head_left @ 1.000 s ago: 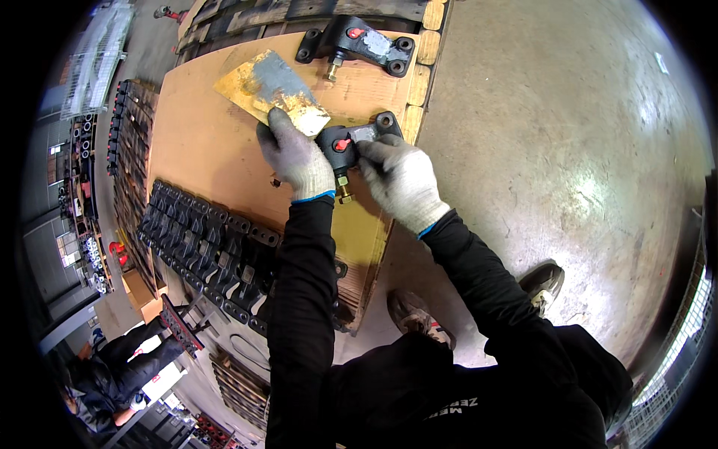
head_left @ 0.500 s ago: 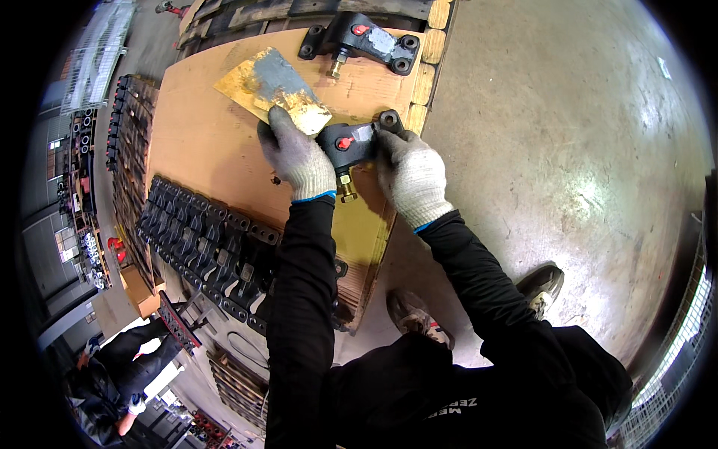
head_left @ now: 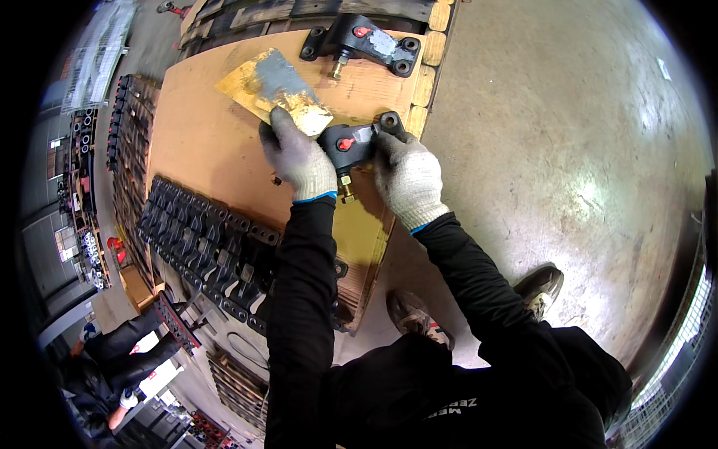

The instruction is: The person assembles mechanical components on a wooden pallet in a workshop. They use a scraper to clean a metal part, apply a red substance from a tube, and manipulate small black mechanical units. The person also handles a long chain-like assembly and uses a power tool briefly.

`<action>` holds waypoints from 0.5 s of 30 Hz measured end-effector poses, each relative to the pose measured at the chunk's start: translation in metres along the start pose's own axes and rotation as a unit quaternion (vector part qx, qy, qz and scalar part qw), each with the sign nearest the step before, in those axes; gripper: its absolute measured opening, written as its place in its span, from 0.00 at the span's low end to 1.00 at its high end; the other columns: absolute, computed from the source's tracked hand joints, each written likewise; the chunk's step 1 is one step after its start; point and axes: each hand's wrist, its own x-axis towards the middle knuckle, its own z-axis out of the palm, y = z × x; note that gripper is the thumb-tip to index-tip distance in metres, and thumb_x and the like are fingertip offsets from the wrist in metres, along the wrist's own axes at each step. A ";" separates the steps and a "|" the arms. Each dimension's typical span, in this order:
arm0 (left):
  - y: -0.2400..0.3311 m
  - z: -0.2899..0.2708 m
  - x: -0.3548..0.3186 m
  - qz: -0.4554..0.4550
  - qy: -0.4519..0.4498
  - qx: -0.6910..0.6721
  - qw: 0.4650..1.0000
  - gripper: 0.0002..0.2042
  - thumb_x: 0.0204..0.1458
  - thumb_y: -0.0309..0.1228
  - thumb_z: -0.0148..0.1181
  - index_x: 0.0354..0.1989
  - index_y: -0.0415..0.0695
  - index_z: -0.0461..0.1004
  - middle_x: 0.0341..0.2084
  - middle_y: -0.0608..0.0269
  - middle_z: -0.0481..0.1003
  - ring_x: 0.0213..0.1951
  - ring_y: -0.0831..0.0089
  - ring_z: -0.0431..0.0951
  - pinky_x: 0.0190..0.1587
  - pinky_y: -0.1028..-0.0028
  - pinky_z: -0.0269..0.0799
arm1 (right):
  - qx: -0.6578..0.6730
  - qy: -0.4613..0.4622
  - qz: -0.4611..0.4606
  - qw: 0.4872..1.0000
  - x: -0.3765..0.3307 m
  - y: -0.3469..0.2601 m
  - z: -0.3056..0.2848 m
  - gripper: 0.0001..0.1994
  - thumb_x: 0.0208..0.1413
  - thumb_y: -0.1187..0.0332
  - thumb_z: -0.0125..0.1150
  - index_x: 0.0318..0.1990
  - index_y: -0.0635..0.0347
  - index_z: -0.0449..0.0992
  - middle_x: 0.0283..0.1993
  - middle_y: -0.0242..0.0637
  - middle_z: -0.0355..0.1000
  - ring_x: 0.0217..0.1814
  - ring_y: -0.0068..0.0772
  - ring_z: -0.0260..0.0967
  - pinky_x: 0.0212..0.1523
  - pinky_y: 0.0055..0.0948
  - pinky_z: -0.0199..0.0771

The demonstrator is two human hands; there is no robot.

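Note:
My left hand (head_left: 293,159), in a grey-white knit glove, is closed on the near corner of a thin flat sheet (head_left: 278,84) smeared with yellow and grey paint. Just right of it, a black metal bracket (head_left: 345,153) lies on the cardboard, with a red cap, a grey patch on top and a brass-coloured bolt (head_left: 346,188) pointing toward me. My gloved right hand (head_left: 406,173) is closed over the bracket's right side, fingertips at the edge of the grey patch. That hand hides part of the bracket. A similar bracket (head_left: 366,43) sits farther back.
Tan cardboard (head_left: 198,112) covers a wooden pallet (head_left: 432,49). Rows of black brackets (head_left: 209,251) stand at the near left. Concrete floor (head_left: 553,135) stretches to the right. At the lower left, another person (head_left: 112,367) stands near a red rack (head_left: 178,323).
My right hand has shifted slightly left on the bracket. The left hand and sheet have barely moved. The other person at the lower left has changed posture.

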 end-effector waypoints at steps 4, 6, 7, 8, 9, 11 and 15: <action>0.001 0.005 -0.003 0.005 0.018 -0.012 1.000 0.21 0.65 0.42 0.54 0.51 0.32 0.67 0.44 0.54 0.74 0.43 0.70 0.75 0.48 0.68 0.73 | -0.010 -0.021 -0.033 0.999 0.002 -0.005 -0.002 0.14 0.49 0.74 0.62 0.46 0.55 0.79 0.39 0.51 0.75 0.38 0.59 0.75 0.38 0.50 0.77; 0.003 0.007 -0.005 0.003 0.026 -0.007 1.000 0.22 0.65 0.42 0.55 0.52 0.32 0.67 0.45 0.54 0.74 0.43 0.69 0.75 0.48 0.68 0.73 | -0.036 -0.059 -0.035 0.997 0.001 -0.006 -0.004 0.16 0.47 0.72 0.64 0.46 0.58 0.78 0.41 0.48 0.74 0.41 0.56 0.75 0.40 0.49 0.77; 0.002 0.006 -0.004 0.005 0.032 0.002 0.999 0.22 0.65 0.42 0.54 0.52 0.32 0.67 0.45 0.54 0.74 0.43 0.69 0.75 0.48 0.67 0.73 | -0.021 -0.044 -0.050 0.998 -0.001 -0.007 -0.001 0.15 0.47 0.71 0.65 0.45 0.57 0.78 0.40 0.48 0.73 0.41 0.56 0.75 0.40 0.49 0.77; 0.000 0.006 -0.003 0.005 0.036 0.009 0.999 0.22 0.65 0.42 0.54 0.52 0.32 0.67 0.45 0.54 0.74 0.43 0.69 0.75 0.49 0.67 0.73 | -0.016 -0.044 -0.051 0.998 0.000 -0.007 -0.002 0.15 0.47 0.72 0.64 0.46 0.57 0.79 0.40 0.49 0.74 0.41 0.56 0.75 0.39 0.49 0.77; -0.002 0.007 -0.002 0.006 0.040 0.016 0.999 0.22 0.65 0.42 0.54 0.52 0.32 0.67 0.45 0.54 0.74 0.43 0.69 0.75 0.49 0.67 0.73 | -0.011 -0.044 -0.052 0.998 0.000 -0.006 -0.003 0.16 0.48 0.74 0.63 0.46 0.56 0.79 0.41 0.50 0.75 0.40 0.57 0.75 0.39 0.49 0.77; 0.001 0.006 -0.006 0.000 0.026 0.012 1.000 0.22 0.65 0.42 0.55 0.52 0.32 0.67 0.45 0.54 0.74 0.43 0.69 0.75 0.48 0.67 0.74 | 0.006 -0.044 -0.056 0.997 0.000 -0.007 -0.005 0.15 0.48 0.73 0.63 0.46 0.56 0.79 0.41 0.50 0.75 0.40 0.58 0.75 0.39 0.49 0.77; 0.003 0.006 -0.004 -0.010 0.031 0.005 0.999 0.21 0.64 0.42 0.55 0.52 0.33 0.68 0.44 0.55 0.74 0.42 0.69 0.76 0.47 0.67 0.74 | 0.104 -0.023 -0.045 0.993 0.001 -0.015 -0.004 0.12 0.50 0.70 0.64 0.43 0.58 0.80 0.39 0.50 0.75 0.41 0.58 0.75 0.42 0.48 0.77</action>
